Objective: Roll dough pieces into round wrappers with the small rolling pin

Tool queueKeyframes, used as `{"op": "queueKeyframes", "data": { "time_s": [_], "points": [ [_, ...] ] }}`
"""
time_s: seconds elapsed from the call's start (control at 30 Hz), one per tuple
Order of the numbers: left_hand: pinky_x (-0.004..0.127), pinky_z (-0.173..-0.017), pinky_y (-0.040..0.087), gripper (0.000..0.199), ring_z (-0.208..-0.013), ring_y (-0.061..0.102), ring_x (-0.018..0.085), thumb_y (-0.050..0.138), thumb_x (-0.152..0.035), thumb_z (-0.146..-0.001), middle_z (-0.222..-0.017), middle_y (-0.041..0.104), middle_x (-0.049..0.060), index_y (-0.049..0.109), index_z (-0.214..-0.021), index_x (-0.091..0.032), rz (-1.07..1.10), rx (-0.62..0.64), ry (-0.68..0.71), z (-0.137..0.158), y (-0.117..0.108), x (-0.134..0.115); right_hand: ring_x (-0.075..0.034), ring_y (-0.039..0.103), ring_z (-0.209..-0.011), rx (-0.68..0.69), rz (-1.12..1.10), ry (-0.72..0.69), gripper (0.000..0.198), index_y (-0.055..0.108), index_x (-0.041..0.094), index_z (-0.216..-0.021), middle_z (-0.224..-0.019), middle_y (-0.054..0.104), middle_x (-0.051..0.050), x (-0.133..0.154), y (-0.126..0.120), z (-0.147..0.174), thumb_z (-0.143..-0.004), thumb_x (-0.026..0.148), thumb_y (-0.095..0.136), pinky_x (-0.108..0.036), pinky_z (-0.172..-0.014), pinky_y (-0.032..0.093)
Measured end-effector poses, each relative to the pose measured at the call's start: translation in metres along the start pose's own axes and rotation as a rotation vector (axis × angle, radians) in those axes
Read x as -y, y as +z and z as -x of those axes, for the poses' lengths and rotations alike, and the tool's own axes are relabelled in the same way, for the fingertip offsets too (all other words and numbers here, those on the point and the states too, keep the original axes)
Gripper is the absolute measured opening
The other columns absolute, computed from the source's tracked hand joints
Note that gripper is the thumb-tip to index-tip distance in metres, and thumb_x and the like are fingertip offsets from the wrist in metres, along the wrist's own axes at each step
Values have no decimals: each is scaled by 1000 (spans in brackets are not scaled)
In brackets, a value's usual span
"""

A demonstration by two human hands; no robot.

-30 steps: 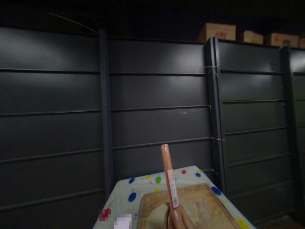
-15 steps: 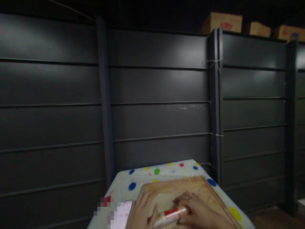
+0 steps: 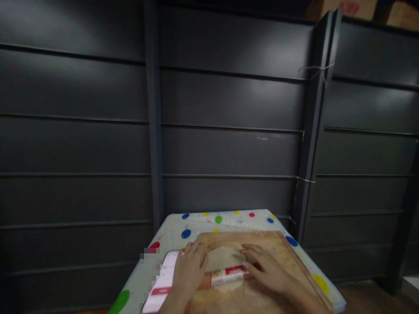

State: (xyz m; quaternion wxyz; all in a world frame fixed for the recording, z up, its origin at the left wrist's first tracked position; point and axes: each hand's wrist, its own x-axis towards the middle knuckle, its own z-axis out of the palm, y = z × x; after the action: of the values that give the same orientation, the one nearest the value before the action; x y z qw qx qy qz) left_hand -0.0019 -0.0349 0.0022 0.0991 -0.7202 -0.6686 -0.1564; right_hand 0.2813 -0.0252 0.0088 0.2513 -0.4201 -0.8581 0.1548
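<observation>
A wooden rolling pin [image 3: 229, 276] with a red and white label lies crosswise on a thin, pale sheet of dough [image 3: 222, 257]. Under both sits a wooden board [image 3: 278, 257]. Over the pin's left end lies my left hand [image 3: 191, 266], open, its fingers stretched forward past the pin. My right hand [image 3: 262, 264] rests over the other end with its fingers spread forward, also open. The palms cover both ends of the pin, so their exact contact is hidden.
A phone [image 3: 163, 279] with a lit screen lies beside my left hand, partly pixelated. A white cloth with coloured dots [image 3: 199, 222] covers the table. Dark metal panels [image 3: 229, 152] stand right behind it, with cardboard boxes [image 3: 350, 8] on top at the right.
The view has tilted down and shifted left, so more of the board and phone shows. Both hands and the rolling pin have moved forward over the dough; the fingers now reach out flatter.
</observation>
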Motion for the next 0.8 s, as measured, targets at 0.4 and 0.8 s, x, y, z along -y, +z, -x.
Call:
{"op": "queueKeyframes", "data": {
  "time_s": [0.4, 0.8],
  "points": [
    [35, -98, 44, 33, -112, 63, 24, 40, -33, -98, -121, 70, 9, 69, -109, -20, 175, 12, -57, -19, 10, 1, -25, 53, -127, -135, 297, 348, 47, 65, 19, -124, -131, 65, -10, -16, 27, -38, -101, 35, 27, -37, -109, 35],
    [30, -90, 46, 31, -102, 68, 21, 39, -28, -99, -111, 73, 9, 68, -107, -19, 214, -73, -61, -39, 11, -1, -30, 55, -124, -123, 353, 472, 45, 61, 19, -127, -131, 63, -16, -14, 28, -53, -101, 41, 33, -42, -100, 40]
  ]
}}
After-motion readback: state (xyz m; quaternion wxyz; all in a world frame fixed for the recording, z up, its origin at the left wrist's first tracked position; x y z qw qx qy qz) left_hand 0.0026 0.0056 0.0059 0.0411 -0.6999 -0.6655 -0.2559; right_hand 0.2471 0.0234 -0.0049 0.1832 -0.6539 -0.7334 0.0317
